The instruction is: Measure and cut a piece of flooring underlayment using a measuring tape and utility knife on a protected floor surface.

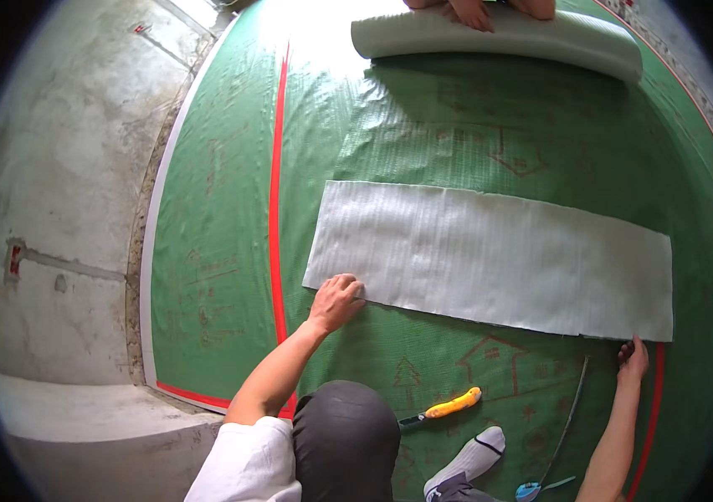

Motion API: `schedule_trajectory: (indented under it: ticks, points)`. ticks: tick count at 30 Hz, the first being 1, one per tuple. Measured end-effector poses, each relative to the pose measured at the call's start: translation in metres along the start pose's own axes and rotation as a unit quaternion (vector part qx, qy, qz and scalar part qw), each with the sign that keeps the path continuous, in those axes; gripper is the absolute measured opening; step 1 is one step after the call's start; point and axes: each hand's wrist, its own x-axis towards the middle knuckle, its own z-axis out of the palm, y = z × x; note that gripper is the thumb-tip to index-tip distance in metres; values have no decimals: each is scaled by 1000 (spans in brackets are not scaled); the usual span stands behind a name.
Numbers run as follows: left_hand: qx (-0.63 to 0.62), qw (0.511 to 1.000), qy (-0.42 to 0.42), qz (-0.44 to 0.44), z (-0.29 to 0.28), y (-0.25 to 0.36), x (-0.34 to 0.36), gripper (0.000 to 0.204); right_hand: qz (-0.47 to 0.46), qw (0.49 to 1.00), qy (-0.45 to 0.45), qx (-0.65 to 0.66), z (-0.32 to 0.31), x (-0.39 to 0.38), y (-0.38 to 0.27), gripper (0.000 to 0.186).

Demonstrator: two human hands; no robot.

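Observation:
A strip of silvery-white foam sheet (490,255) lies across the green floor covering (432,347) in front of me. My left hand (340,301) is on its near edge close to the left corner, fingers closed over the edge. At the near right corner, my right hand (634,358) pinches the sheet's edge between thumb and curled fingers. Between my arms lies a yellow-handled tool (453,403) with a dark front part, partly hidden by my knee. A blue tape measure (528,491) lies nearer my right forearm, its tape drawn out toward the sheet.
Beyond the strip, another person's hands (469,13) and forearms rest on a large roll (499,40) of similar sheet. Red tape (276,201) runs along the covering at left, with more at lower right. A bare concrete wall (72,192) bounds the left side.

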Motion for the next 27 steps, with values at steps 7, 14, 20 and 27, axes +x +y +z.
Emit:
schedule_trajectory:
  ticks: [7,14,20,27]
  points:
    - [-25,998,48,41,4,4,6,42,43,998,46,11,-7,-40,-32,31]
    - [-9,998,58,4,-18,-34,-21,46,15,998,53,30,90,-92,-21,20]
    - [-14,996,65,55,3,-15,2,44,17,999,30,34,52,-91,-38,20]
    - [-12,997,41,63,-10,-20,-1,42,24,997,43,58,67,-96,-42,20]
